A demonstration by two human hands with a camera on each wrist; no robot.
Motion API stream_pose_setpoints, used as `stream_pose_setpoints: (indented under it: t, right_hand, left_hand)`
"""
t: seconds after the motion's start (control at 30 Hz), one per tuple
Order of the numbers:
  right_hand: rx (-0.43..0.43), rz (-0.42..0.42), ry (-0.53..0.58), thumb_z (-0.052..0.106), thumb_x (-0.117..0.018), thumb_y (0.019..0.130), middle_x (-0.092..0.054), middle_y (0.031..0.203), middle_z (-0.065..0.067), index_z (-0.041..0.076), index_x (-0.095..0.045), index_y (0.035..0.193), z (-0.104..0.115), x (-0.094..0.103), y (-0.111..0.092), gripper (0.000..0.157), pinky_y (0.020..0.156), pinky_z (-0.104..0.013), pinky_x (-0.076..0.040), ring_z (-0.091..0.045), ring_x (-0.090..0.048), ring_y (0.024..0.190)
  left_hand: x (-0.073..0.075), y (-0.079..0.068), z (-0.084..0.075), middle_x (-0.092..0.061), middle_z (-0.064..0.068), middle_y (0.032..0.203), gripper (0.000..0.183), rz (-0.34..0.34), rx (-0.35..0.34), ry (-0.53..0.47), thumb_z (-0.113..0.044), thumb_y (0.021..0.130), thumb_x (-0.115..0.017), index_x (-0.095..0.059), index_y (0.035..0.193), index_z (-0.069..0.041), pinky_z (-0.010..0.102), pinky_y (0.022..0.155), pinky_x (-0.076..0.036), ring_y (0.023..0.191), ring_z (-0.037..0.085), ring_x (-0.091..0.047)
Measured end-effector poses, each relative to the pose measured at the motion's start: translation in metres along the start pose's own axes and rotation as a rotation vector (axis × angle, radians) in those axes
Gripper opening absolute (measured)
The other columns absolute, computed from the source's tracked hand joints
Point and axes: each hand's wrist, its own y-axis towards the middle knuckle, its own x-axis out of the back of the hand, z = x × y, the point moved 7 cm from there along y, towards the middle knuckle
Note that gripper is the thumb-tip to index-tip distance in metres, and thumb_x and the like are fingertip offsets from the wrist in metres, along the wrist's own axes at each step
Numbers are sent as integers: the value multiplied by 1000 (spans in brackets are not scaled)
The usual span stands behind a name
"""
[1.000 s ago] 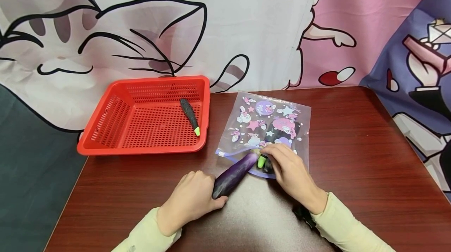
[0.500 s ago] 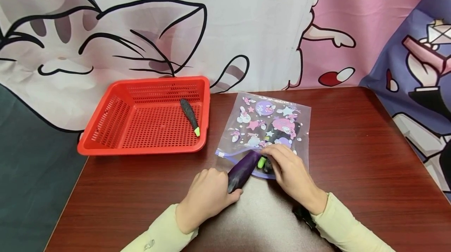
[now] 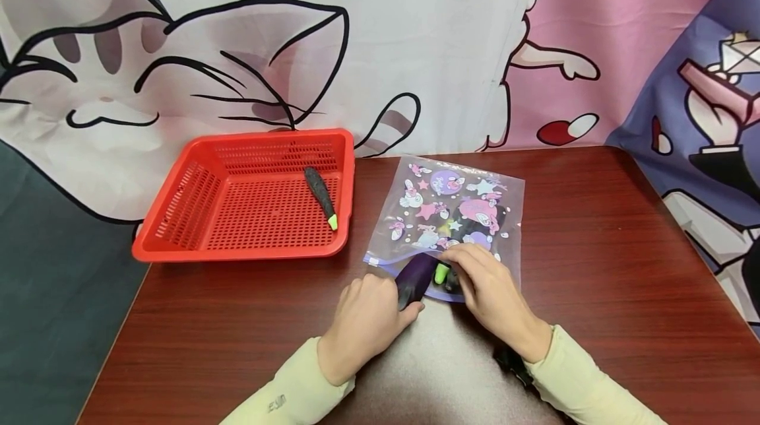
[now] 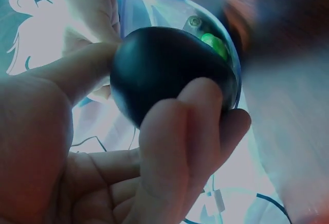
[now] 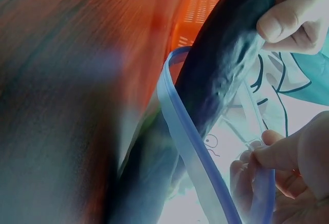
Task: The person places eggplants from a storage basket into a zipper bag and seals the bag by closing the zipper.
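My left hand (image 3: 365, 319) grips the blunt end of a dark purple eggplant (image 3: 414, 278). Its other end reaches through the mouth of a clear zip bag (image 3: 388, 214) printed with pink and purple cartoons. In the right wrist view, the eggplant (image 5: 221, 64) slants past the purple zip edge (image 5: 190, 126). My right hand (image 3: 493, 293) pinches that edge between thumb and fingers, holding the mouth apart. Dark vegetables lie inside the bag; a bright green tip (image 3: 441, 273) shows at the opening. Seen from the left wrist, the eggplant's round end (image 4: 159, 70) fills the grip.
A red perforated basket (image 3: 237, 255) stands at the back left, holding one dark zucchini (image 3: 320, 195) with a light green tip. The reddish-brown table (image 3: 605, 266) runs back to a cartoon-printed curtain (image 3: 445, 49).
My left hand has moved forward and right, sliding the eggplant deeper into the bag. The right hand keeps its place at the bag's mouth.
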Motion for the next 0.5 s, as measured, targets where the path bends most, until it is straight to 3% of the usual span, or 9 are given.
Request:
stream_pose_setpoints:
  t: [0.5]
  right_hand:
    - [12,-17,-9,-17,-63,84,-68,107,-4,5,-70,108,0,1,0,33,89,-30,-47,-21,-63,100]
  left_hand:
    - [1,11,-5,-56,6,52,54,-115,86,27,-57,72,-83,-61,56,-11,36,37,-35,46,28,-58]
